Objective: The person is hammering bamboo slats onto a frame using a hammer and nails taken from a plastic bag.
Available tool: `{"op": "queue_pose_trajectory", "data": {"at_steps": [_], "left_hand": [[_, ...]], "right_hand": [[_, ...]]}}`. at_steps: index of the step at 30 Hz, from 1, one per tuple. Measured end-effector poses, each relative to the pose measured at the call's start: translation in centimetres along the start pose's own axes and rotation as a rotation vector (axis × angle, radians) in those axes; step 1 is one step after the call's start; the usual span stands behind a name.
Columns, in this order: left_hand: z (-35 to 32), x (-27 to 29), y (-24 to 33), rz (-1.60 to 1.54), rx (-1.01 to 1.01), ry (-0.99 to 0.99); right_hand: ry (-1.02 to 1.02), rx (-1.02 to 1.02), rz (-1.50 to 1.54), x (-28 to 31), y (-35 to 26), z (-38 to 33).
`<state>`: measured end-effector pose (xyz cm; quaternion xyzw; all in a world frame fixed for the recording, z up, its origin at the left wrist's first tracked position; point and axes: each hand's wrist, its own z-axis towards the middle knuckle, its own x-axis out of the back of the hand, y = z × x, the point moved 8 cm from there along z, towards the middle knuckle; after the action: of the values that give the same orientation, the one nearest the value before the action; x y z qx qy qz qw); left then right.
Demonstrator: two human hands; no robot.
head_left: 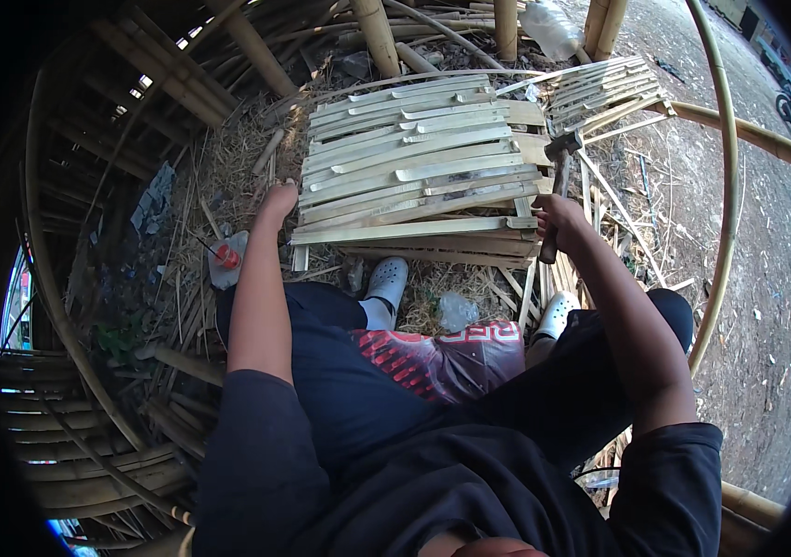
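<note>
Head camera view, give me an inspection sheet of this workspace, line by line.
Surface: bare ground strewn with straw and bamboo offcuts.
Job's things: bamboo slat panel lying flat in front of the knees; hammer upright at its right edge.
Clutter: clear plastic bottle, small container with red cap, second slat panel.
Hands: left hand at the panel's left edge; right hand gripping the hammer handle.
Cables: nothing seen.
Surroundings: bamboo poles, curved bamboo frame.

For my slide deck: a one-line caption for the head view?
Right hand grips a hammer; left hand steadies a bamboo-slat panel.
</note>
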<state>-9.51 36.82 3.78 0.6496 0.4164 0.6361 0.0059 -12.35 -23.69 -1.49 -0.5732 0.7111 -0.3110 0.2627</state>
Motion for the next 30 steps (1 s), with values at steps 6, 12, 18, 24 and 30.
{"op": "queue_pose_trajectory", "data": {"at_steps": [6, 12, 18, 24, 30], "left_hand": [[-0.4, -4.0, -8.6, -0.397, 0.213, -0.267], [-0.6, -5.8, -8.9, -0.565, 0.284, -0.367], [-1.3, -5.5, -7.1, -0.616, 0.197, -0.409], [-1.8, -4.8, -8.0, -0.754, 0.196, -0.462], [-5.5, -2.3, -6.3, -0.313, 0.319, -0.645]], "right_hand": [[-0.052, 0.019, -0.111, -0.8, -0.4, 0.1], [-0.116, 0.014, -0.083, 0.1, 0.1, 0.6], [-0.047, 0.070, -0.173, 0.7, 0.0, 1.5], [-0.078, 0.037, -0.198, -0.7, -0.3, 0.2], [-0.146, 0.236, -0.611, 0.2, -0.8, 2.1]]}}
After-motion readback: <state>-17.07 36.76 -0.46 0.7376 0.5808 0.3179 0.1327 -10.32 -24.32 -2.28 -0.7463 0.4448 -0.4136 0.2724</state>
